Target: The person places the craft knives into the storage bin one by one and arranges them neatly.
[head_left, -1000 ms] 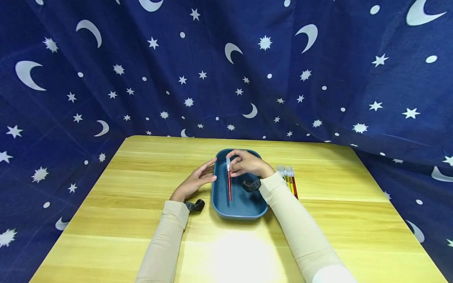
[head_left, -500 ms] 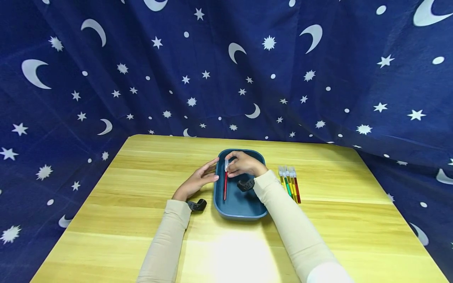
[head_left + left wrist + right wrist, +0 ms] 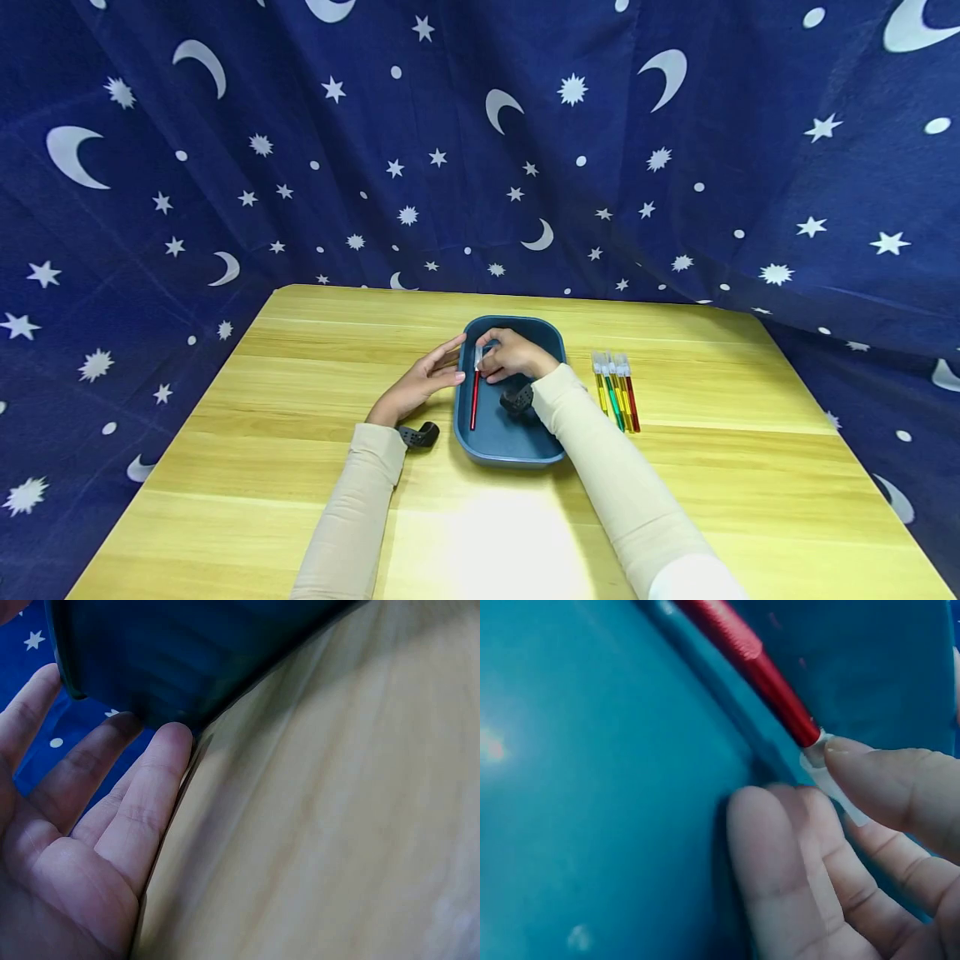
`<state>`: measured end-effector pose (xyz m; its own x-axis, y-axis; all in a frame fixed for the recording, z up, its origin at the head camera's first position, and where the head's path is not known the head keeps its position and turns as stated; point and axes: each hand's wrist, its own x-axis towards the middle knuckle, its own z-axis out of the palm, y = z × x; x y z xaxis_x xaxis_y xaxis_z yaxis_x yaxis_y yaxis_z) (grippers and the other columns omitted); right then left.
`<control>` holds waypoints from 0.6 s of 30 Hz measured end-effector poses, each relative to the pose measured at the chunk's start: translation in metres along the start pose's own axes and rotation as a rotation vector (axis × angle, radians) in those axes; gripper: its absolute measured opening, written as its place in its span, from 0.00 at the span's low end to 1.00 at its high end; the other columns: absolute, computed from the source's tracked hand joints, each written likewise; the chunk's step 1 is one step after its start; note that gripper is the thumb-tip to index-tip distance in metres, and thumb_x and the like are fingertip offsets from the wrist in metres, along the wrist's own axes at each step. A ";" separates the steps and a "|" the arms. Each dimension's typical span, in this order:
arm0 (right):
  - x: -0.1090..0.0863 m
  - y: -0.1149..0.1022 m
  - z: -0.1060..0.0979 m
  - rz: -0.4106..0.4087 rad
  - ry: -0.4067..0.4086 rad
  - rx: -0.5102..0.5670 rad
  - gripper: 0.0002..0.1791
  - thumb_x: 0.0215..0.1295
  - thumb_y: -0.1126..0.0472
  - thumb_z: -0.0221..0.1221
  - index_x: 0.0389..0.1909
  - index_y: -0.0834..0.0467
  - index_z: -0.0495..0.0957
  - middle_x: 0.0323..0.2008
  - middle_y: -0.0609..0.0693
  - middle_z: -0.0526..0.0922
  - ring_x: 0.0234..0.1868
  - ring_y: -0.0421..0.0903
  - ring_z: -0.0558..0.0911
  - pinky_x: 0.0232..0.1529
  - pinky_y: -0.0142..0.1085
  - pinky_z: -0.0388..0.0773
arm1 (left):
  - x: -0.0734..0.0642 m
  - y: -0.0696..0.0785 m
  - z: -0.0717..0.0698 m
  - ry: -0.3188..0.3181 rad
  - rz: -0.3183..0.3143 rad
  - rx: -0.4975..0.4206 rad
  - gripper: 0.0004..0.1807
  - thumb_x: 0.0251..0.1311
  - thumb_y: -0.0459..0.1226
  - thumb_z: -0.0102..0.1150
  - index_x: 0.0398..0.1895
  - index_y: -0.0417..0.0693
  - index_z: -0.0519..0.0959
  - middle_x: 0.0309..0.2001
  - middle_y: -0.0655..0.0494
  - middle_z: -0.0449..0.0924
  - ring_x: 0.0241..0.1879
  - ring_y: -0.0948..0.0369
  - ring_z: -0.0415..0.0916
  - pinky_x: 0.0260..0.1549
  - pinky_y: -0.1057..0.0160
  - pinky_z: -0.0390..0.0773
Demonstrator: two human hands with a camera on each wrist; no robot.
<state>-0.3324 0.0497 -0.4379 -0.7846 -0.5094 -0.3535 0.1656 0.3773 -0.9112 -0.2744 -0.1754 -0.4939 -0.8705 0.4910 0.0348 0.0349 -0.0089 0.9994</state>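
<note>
The right hand (image 3: 849, 879) holds a red pen (image 3: 757, 664) — by its cap (image 3: 829, 784).

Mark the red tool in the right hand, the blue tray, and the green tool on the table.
Red tool (image 3: 760, 671): right wrist view, on its red barrel.
Blue tray (image 3: 506, 435): head view, on its bare floor near the front.
Green tool (image 3: 614, 402): head view, on its green barrel.

The red pen (image 3: 756, 667) looks glossy metal, its cap (image 3: 838, 796) translucent plastic, the tray (image 3: 517, 443) smooth plastic, the table (image 3: 300, 375) wood, the far curtain (image 3: 442, 108) matt cloth.
</note>
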 end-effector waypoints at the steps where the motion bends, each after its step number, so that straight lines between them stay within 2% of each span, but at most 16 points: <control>1: 0.001 0.001 0.000 0.001 0.002 -0.016 0.24 0.71 0.79 0.59 0.66 0.72 0.69 0.34 0.55 0.83 0.34 0.45 0.84 0.41 0.39 0.90 | 0.000 0.000 0.000 0.002 -0.003 0.002 0.40 0.81 0.31 0.54 0.90 0.51 0.51 0.85 0.36 0.51 0.81 0.37 0.58 0.77 0.40 0.65; 10: 0.004 0.005 0.001 -0.011 0.022 -0.145 0.25 0.72 0.74 0.63 0.68 0.71 0.73 0.29 0.50 0.80 0.28 0.43 0.80 0.32 0.34 0.87 | -0.001 0.001 0.000 0.009 -0.010 0.013 0.40 0.81 0.32 0.54 0.90 0.52 0.51 0.85 0.37 0.50 0.82 0.38 0.55 0.78 0.38 0.63; 18: 0.003 0.004 0.000 0.001 0.021 -0.177 0.27 0.73 0.73 0.63 0.71 0.71 0.72 0.32 0.51 0.81 0.28 0.43 0.80 0.35 0.35 0.87 | 0.000 0.000 0.000 0.008 -0.014 0.011 0.40 0.81 0.31 0.54 0.90 0.53 0.51 0.86 0.38 0.51 0.82 0.38 0.55 0.78 0.39 0.62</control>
<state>-0.3340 0.0497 -0.4428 -0.7970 -0.4936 -0.3481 0.0602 0.5086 -0.8589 -0.2741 -0.1757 -0.4936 -0.8749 0.4839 0.0206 0.0276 0.0073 0.9996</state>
